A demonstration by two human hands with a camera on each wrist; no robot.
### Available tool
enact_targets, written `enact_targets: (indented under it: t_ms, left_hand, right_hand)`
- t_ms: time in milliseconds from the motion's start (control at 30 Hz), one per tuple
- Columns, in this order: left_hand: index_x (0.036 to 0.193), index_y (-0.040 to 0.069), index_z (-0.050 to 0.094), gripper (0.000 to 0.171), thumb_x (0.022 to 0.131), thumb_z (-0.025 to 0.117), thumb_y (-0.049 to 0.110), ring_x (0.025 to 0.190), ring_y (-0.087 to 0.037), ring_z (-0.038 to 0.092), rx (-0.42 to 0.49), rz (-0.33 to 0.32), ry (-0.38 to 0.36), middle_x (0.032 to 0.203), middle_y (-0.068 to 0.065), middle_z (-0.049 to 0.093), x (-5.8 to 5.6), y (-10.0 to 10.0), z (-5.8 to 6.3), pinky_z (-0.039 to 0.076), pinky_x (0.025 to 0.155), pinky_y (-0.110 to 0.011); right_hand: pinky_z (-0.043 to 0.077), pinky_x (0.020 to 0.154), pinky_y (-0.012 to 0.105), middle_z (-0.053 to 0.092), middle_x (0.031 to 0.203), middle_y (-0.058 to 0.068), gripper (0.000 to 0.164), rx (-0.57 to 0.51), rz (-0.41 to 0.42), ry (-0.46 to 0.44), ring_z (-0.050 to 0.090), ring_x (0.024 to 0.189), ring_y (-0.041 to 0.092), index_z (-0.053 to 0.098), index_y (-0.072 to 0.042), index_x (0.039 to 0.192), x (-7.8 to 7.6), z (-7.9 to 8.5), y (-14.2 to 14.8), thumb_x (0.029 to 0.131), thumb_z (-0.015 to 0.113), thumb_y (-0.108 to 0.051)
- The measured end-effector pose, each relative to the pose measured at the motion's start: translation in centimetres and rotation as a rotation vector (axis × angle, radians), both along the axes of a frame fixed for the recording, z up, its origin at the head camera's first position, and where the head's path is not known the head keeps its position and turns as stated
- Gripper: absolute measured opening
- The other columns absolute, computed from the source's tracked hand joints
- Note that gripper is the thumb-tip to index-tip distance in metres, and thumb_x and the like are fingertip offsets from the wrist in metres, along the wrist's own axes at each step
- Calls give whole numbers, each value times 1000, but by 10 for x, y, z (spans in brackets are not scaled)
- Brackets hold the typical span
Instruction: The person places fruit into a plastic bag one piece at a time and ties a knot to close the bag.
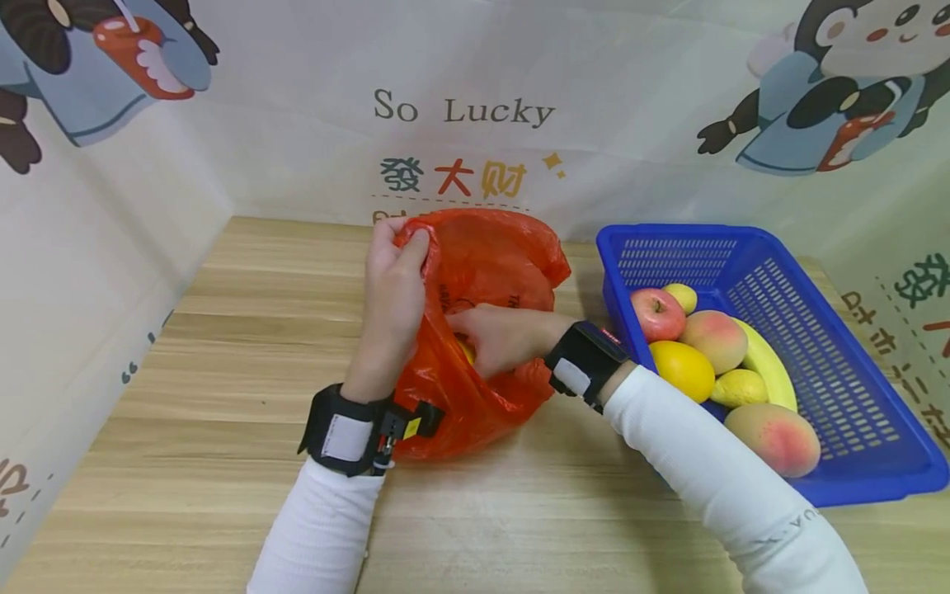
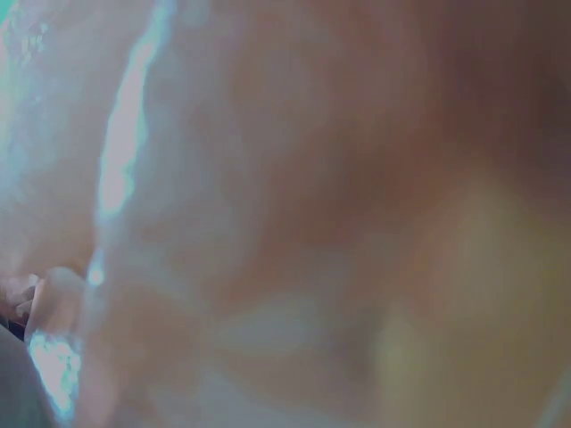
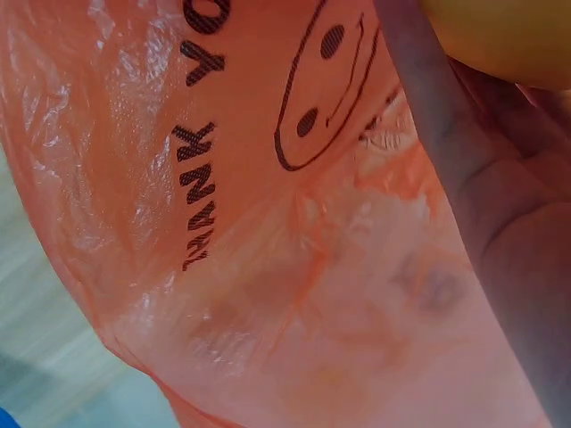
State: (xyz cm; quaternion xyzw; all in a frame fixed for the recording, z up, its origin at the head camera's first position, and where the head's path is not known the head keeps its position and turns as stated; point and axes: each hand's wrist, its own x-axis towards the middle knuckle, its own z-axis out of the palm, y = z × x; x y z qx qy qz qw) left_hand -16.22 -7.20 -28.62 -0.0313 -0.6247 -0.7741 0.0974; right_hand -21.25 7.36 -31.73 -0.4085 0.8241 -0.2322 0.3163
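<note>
A red plastic bag (image 1: 475,421), printed with black lettering, stands on the table with its mouth spread. My left hand (image 1: 395,289) grips its left rim, thumb over the film. My right hand (image 1: 505,334) reaches inside the bag and holds a round, smooth yellow fruit (image 3: 513,36), its fingers bent along the fruit's side. In the head view only a sliver of this fruit (image 1: 467,350) shows beside the fingers. The right wrist view shows the bag's wall (image 3: 241,214) with a smiling face printed on it. Blurred film fills the left wrist view.
Right of the bag stands a blue plastic basket (image 1: 883,412). In it lie an apple (image 1: 657,314), two peaches (image 1: 775,437), a banana (image 1: 768,363), an orange (image 1: 682,371) and two small yellow lemons (image 1: 740,388). A printed white sheet (image 1: 297,124) rises behind the wooden table (image 1: 223,396).
</note>
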Motion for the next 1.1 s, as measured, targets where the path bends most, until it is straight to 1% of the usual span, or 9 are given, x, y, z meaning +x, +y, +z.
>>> enact_targets:
  t_ms: [233,333,400,500,600,700,833,967,1100]
  left_hand:
    - [114,13,41,10,105,37,15,82,-14,47,-14,41,1,90,0,44,-3,-2,0,44,73,-22]
    - [110,13,41,7,105,38,17,76,-13,43,-43,88,-19,85,0,41,-4,-5,0,38,69,-22]
    - [110,13,42,8,105,38,18,75,-14,43,-57,112,-35,84,-1,41,-4,-7,0,38,68,-22]
    - [111,14,42,9,105,38,19,77,-15,47,-67,123,-47,86,-1,44,-3,-9,0,42,67,-20]
    - [111,14,42,8,105,38,19,75,-16,48,-55,114,-48,84,-1,44,-3,-10,-1,45,67,-21]
    - [110,15,42,7,105,38,18,71,-14,45,-49,112,-52,81,-1,43,-2,-10,-1,43,65,-21]
    - [111,14,42,9,105,37,18,77,-14,49,-57,114,-55,89,-2,47,-2,-10,-2,46,69,-20]
    - [114,12,41,12,105,37,19,91,-17,54,-55,101,-51,107,-4,50,-2,-11,-1,52,78,-22]
    - [116,11,40,13,105,37,18,96,-18,54,-48,91,-49,111,-5,50,-2,-11,-1,53,82,-23]
  right_hand:
    - [46,96,29,62,99,-7,33,-56,60,-41,55,99,12,57,-21,117,6,-11,-11,90,72,-30]
    - [40,102,33,58,105,-4,30,3,21,-20,51,106,14,55,-21,118,9,-12,-13,93,67,-32]
    - [36,108,39,55,116,-2,36,54,-4,-6,47,114,16,52,-22,125,8,-18,-15,94,64,-37]
    - [23,121,43,39,145,-5,60,159,-20,7,32,136,15,37,-26,146,3,-29,-17,94,59,-46]
    - [18,122,46,35,149,-8,68,165,24,29,28,138,13,32,-32,149,-6,-42,-17,91,62,-51]
    - [22,119,44,44,134,-8,51,123,43,15,34,128,14,41,-33,138,-2,-30,-14,93,62,-46]
    - [32,115,38,54,121,-2,36,116,57,51,44,118,17,52,-24,130,6,-1,-3,96,62,-32]
    - [48,102,34,59,126,0,44,145,10,137,54,111,17,52,-20,137,6,22,10,95,64,-21]
    - [51,100,36,59,136,0,51,132,-70,151,57,118,18,50,-21,143,4,42,27,94,66,-24]
